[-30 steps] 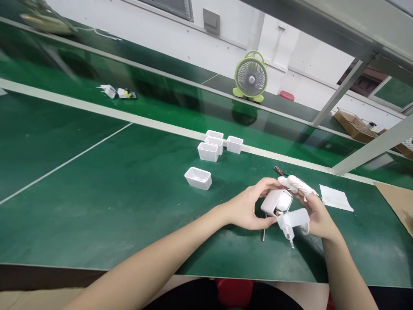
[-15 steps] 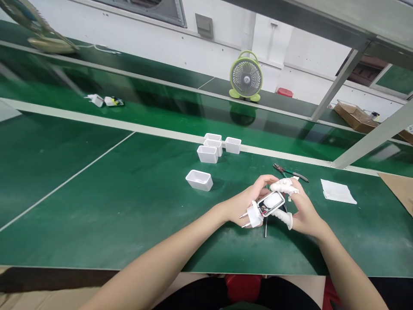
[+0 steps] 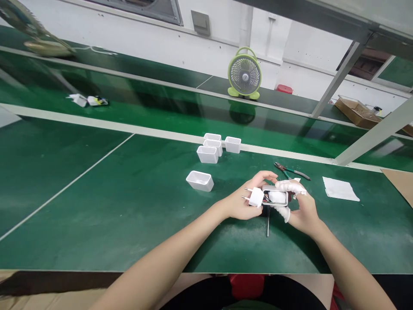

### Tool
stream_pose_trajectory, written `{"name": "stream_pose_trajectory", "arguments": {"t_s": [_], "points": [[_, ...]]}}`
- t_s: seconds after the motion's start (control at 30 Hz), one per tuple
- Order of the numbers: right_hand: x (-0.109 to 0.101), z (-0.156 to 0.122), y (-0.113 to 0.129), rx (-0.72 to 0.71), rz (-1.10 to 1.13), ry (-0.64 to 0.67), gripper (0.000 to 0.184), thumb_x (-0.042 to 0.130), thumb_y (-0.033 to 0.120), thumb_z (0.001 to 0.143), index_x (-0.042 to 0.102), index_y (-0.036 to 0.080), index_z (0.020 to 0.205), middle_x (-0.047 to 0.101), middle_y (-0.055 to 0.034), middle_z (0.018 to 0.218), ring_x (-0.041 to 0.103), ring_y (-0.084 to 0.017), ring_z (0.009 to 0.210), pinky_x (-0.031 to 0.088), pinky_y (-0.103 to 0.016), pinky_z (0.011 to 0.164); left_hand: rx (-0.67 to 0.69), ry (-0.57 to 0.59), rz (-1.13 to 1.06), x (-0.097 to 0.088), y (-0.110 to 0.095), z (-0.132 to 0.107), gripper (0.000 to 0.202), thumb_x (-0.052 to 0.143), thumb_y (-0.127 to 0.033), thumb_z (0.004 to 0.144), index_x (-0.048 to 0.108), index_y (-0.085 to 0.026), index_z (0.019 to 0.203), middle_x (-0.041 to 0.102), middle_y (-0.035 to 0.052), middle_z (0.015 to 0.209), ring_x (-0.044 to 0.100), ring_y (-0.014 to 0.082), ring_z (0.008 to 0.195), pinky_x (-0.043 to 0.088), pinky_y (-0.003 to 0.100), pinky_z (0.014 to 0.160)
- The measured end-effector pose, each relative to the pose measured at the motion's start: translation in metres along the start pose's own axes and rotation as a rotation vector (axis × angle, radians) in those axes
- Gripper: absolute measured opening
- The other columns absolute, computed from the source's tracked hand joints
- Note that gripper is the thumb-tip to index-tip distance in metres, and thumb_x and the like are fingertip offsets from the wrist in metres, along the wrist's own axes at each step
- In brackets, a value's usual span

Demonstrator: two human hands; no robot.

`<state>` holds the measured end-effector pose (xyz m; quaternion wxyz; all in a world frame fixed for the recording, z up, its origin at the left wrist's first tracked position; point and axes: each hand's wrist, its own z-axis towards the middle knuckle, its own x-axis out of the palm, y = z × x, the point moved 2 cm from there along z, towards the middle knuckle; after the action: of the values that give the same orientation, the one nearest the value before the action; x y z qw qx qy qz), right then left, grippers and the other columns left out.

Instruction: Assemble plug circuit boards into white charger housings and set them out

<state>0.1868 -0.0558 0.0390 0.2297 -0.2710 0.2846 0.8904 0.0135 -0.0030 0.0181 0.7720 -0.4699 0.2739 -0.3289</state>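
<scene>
Between my hands, over the green bench, is an opened white plug adapter: a two-pin plug piece [image 3: 257,197] joined by wires to a rectangular housing [image 3: 277,197] with a white block inside. My left hand [image 3: 243,202] is closed around the plug end, its index finger stretched past the housing. My right hand [image 3: 300,206], with white wraps on thumb and finger, grips the housing from the right. Below the housing a thin metal rod [image 3: 268,221] lies on the bench, its upper end hidden. Behind my right hand lie green-handled cutting pliers [image 3: 290,172].
A white open box [image 3: 200,181] stands left of my hands, with several similar boxes [image 3: 208,154] behind it. A white cloth or paper [image 3: 341,188] lies to the right. Further back are a green fan [image 3: 244,76] and, at left, plug parts [image 3: 87,100]. A slanted metal post [image 3: 371,129] rises at right.
Both hands have turned the adapter from a slant to nearly level. The plug piece has moved up a little, and the right hand's wrapped finger now lies along the housing's top edge.
</scene>
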Motion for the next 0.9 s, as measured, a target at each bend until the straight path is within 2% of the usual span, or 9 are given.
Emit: {"name": "stream_pose_trajectory", "arguments": {"t_s": [0.17, 0.33, 0.43, 0.57, 0.7, 0.9], "points": [[0.0001, -0.0004, -0.0001, 0.016, 0.023, 0.006, 0.034, 0.062, 0.017, 0.084, 0.050, 0.024, 0.116, 0.065, -0.0099, 0.097, 0.065, -0.024, 0.088, 0.054, -0.033, 0.062, -0.036, -0.011, -0.040, -0.0002, 0.0032, 0.0011, 0.077, 0.049, -0.004, 0.056, 0.034, -0.024, 0.128, 0.049, 0.0096, 0.120, 0.060, 0.0222, 0.098, 0.046, 0.028, 0.068], [0.0001, -0.0007, 0.0003, 0.014, 0.010, 0.003, 0.035, 0.064, 0.020, 0.084, 0.050, 0.025, 0.116, 0.066, -0.0100, 0.101, 0.065, -0.025, 0.087, 0.055, -0.035, 0.064, -0.040, -0.026, -0.039, -0.0013, 0.0043, 0.0006, 0.076, 0.050, -0.006, 0.056, 0.036, -0.024, 0.129, 0.049, 0.0091, 0.121, 0.058, 0.0233, 0.101, 0.046, 0.036, 0.081], [0.0002, -0.0007, 0.0001, 0.007, 0.017, -0.008, 0.036, 0.065, 0.021, 0.085, 0.050, 0.025, 0.117, 0.066, -0.0093, 0.100, 0.065, -0.024, 0.087, 0.053, -0.033, 0.061, -0.047, -0.019, -0.046, -0.0016, 0.0049, 0.0002, 0.076, 0.052, -0.007, 0.057, 0.035, -0.024, 0.129, 0.049, 0.0095, 0.122, 0.058, 0.0240, 0.103, 0.046, 0.037, 0.082], [0.0000, -0.0005, -0.0008, 0.045, 0.016, -0.018, 0.031, 0.065, 0.025, 0.085, 0.052, 0.025, 0.113, 0.066, -0.0080, 0.097, 0.064, -0.023, 0.080, 0.054, -0.035, 0.063, -0.043, -0.022, -0.047, -0.0020, 0.0050, 0.0003, 0.074, 0.054, -0.009, 0.059, 0.036, -0.024, 0.129, 0.049, 0.0095, 0.122, 0.058, 0.0233, 0.101, 0.046, 0.035, 0.081], [0.0004, -0.0001, -0.0009, 0.114, 0.010, -0.009, 0.028, 0.067, 0.031, 0.084, 0.054, 0.024, 0.109, 0.067, -0.0077, 0.095, 0.061, -0.019, 0.068, 0.051, -0.032, 0.055, -0.041, -0.020, -0.060, -0.0030, 0.0040, 0.0008, 0.073, 0.054, -0.012, 0.061, 0.035, -0.023, 0.130, 0.050, 0.0091, 0.120, 0.057, 0.0219, 0.096, 0.045, 0.033, 0.077], [0.0006, -0.0010, -0.0001, 0.121, 0.017, -0.030, 0.031, 0.069, 0.036, 0.083, 0.055, 0.023, 0.107, 0.067, -0.0072, 0.094, 0.059, -0.018, 0.064, 0.049, -0.030, 0.051, -0.043, -0.025, -0.127, -0.0045, 0.0082, 0.0010, 0.071, 0.056, -0.017, 0.062, 0.036, -0.023, 0.130, 0.051, 0.0091, 0.119, 0.057, 0.0219, 0.095, 0.044, 0.031, 0.075]]}}
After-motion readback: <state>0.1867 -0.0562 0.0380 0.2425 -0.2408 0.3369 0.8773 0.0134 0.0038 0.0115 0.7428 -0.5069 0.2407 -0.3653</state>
